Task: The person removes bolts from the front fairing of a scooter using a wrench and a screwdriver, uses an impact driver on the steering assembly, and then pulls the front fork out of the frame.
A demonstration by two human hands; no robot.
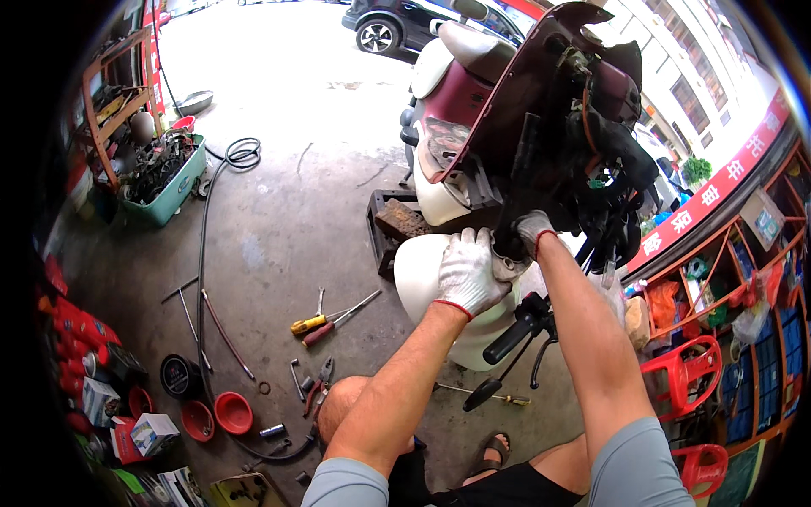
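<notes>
A partly dismantled maroon scooter (460, 89) stands before me, its dark front assembly (549, 144) and wiring exposed. My left hand (473, 272), in a white knit glove with a red cuff, lies on the white rounded front fender (416, 269), its fingers stretched forward over the top. Just beyond it, my right hand (534, 228), gloved alike, reaches in at the dark parts above the fender; its fingers are mostly hidden. The black handlebar grip (509, 340) hangs low between my forearms, beside a brake lever (541, 363).
On the floor at left lie a yellow-handled screwdriver (309, 324), a red-handled screwdriver (319, 335), pliers (319, 384) and red bowls (233, 413). A black hose (204, 245) runs past a teal parts bin (177, 190). Red plastic chairs (686, 376) and shelving stand at right.
</notes>
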